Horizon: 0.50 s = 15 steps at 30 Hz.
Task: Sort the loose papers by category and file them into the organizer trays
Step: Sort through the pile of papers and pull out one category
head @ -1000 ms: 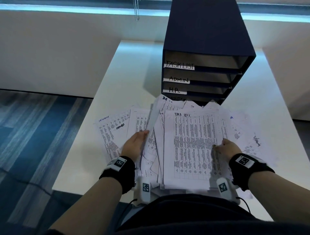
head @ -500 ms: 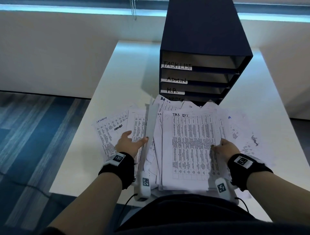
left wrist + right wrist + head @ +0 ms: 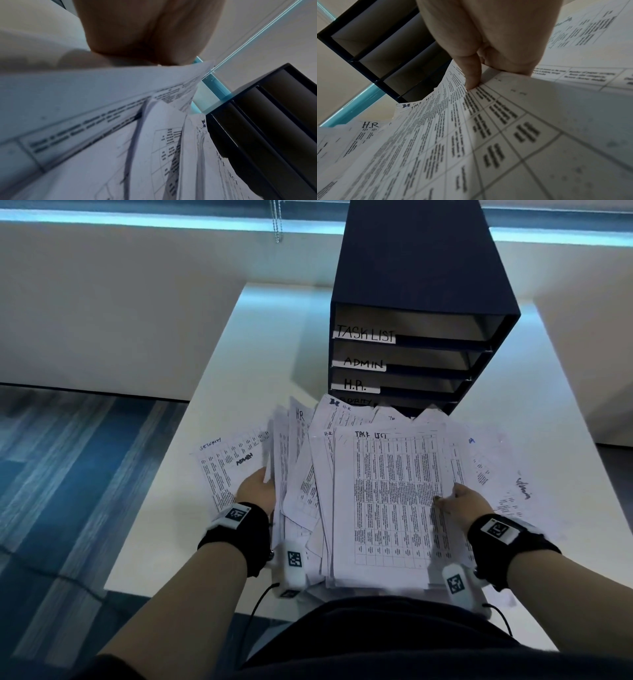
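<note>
A loose pile of printed papers (image 3: 308, 491) lies on the white table (image 3: 260, 354) in front of a dark organizer (image 3: 421, 268). Its trays are labelled TASK LIST, ADMIN and H.R.; the lowest label is half hidden by paper. The top sheet (image 3: 390, 491) is headed TASK LIST. My left hand (image 3: 263, 479) grips the pile's left edge, where several sheets are raised; in the left wrist view paper (image 3: 85, 101) hides the fingers. My right hand (image 3: 445, 499) pinches the right edge of the top sheets, with the thumb (image 3: 471, 75) pressed on the printed sheet (image 3: 488, 135).
Single sheets marked SECURITY and ADMIN (image 3: 229, 463) lie left of the pile, and more spread out to the right (image 3: 507, 484). The table's left edge drops to blue carpet (image 3: 68, 474). A low white wall (image 3: 120, 302) runs behind the table.
My left hand lay flat on sheets left of the pile; now it has moved to the pile's left edge and grips raised sheets. The right hand has stayed at the right edge.
</note>
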Motion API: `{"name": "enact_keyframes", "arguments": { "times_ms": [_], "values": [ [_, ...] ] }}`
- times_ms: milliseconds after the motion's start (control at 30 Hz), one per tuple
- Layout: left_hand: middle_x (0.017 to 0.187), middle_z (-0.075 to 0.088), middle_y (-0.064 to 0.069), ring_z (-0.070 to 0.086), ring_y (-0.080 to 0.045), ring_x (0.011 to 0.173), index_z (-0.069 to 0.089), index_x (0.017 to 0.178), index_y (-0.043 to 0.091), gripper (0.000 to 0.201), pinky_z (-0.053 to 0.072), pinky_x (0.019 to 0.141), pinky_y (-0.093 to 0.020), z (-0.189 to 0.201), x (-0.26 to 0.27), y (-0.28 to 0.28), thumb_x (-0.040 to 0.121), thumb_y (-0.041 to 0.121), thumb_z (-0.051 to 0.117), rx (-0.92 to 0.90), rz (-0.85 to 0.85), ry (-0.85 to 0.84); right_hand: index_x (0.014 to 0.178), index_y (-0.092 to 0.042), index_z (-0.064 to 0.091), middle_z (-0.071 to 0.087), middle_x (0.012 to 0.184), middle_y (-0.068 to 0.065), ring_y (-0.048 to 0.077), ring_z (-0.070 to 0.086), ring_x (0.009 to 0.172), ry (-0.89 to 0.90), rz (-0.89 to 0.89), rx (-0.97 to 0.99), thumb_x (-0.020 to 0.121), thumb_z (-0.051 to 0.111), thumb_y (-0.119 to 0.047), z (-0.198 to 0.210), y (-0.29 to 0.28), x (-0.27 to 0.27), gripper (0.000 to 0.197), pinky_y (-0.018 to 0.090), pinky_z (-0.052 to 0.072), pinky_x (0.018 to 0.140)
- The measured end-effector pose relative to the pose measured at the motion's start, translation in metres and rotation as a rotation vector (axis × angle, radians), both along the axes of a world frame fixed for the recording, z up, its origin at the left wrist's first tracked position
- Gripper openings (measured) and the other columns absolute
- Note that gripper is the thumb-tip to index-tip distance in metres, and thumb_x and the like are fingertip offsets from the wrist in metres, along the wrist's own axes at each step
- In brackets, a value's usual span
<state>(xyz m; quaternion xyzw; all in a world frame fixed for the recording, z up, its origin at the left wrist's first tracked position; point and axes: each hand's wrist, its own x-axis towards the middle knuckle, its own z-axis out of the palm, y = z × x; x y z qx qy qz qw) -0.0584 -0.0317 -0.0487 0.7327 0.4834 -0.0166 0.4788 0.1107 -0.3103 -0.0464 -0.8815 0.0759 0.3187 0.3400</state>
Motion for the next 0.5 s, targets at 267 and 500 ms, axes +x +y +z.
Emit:
{"name": "enact_keyframes", "arguments": {
  "times_ms": [267, 500],
  "values": [
    [0.131, 0.054, -0.007, 0.052, -0.03, 0.117, 0.05, 0.131, 0.009, 0.036, 0.038, 0.1, -0.032, -0.012, -0.024, 0.019, 0.099, 0.023, 0.042, 0.069, 0.337, -0.078, 0.083, -0.007, 0.035, 0.049, 0.065, 0.01, 0.019, 0.046, 0.053, -0.017, 0.025, -0.004, 0.092, 0.058, -0.012, 0.001, -0.001, 0.001, 0.025, 0.02, 0.035, 0.039],
    [0.14, 0.047, -0.012, 0.044, -0.028, 0.128, 0.044, 0.137, 0.008, 0.039, 0.031, 0.101, -0.026, -0.011, -0.036, 0.017, 0.1, 0.017, 0.041, 0.123, 0.347, -0.165, 0.074, -0.009, 0.035, 0.05, 0.065, 0.009, 0.018, 0.045, 0.056, -0.031, 0.049, -0.052, 0.091, 0.058, -0.016, -0.003, -0.002, 0.002, 0.03, 0.026, 0.031, 0.05]
  ]
}}
